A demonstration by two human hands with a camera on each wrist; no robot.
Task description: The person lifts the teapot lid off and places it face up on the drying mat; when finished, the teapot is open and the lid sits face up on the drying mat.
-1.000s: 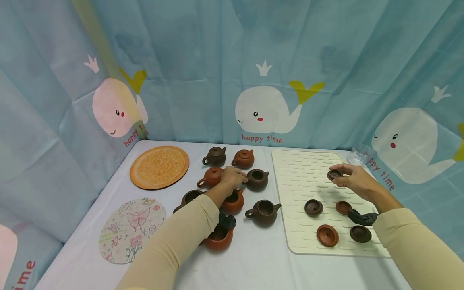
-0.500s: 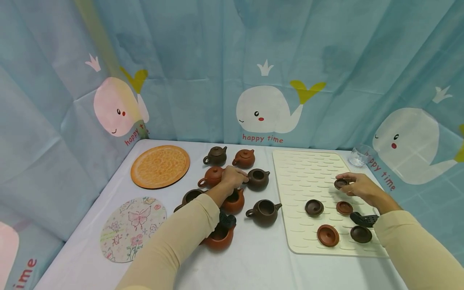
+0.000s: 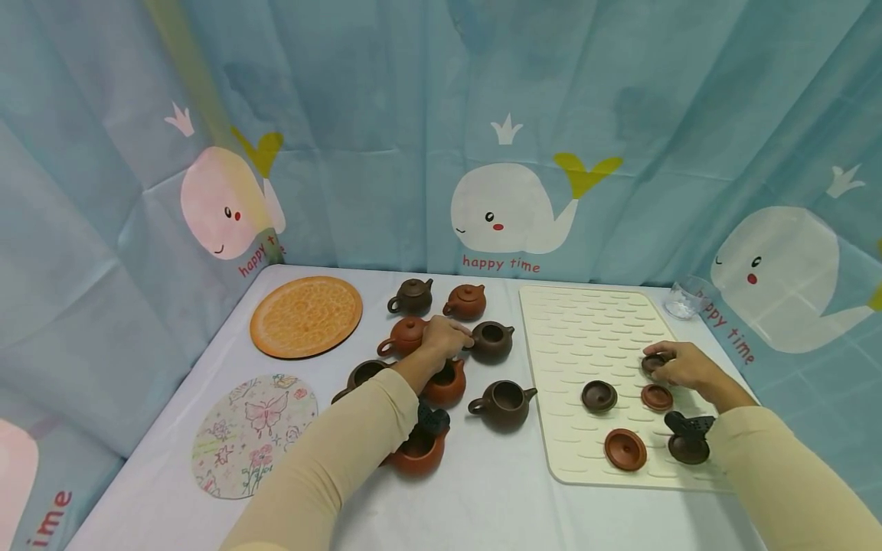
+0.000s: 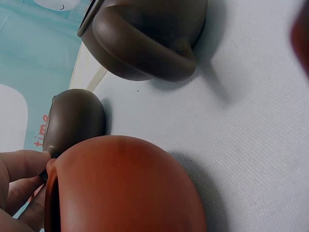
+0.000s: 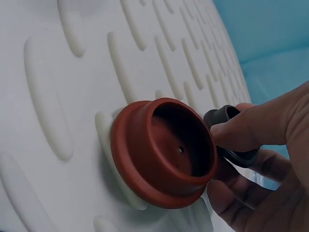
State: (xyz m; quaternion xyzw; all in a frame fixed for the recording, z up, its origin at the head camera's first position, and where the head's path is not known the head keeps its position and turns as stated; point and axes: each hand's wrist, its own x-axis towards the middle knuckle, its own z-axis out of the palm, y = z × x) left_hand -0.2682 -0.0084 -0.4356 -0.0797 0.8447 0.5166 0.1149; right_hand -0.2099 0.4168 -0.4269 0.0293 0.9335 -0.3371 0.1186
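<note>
Spreading across most of the lower view, the white-covered table (image 3: 496, 490) carried the whole setup. Biggest thing on it was the cream mat (image 3: 586, 321), along the table's right edge, then the orange round mat (image 3: 306, 316) by the far left corner and the flowery round mat (image 3: 255, 436) along the left edge.

In between stood the teapots. The person's left hand (image 3: 444, 337) seemed to be pinching the handle of a lidless dark teapot (image 3: 492, 344), near the cream mat's left edge. A lidless red teapot (image 4: 125, 188) sat right by those fingers, so a sloppy sideways tug could've clinked the two pots together.

The right hand (image 3: 685, 367) had a small dark lid (image 3: 652, 365) pinched near the mat's right edge; couldn't tell whether it touched the mat. Just nearer lay a red lid (image 3: 657, 397), hollow side up, and fingers lowered too close would probably nudge it. The black wrist gear (image 3: 689, 423) also overhung another dark lid (image 3: 689, 450) by the near right corner, so a dropped wrist might've bumped that too.
</note>
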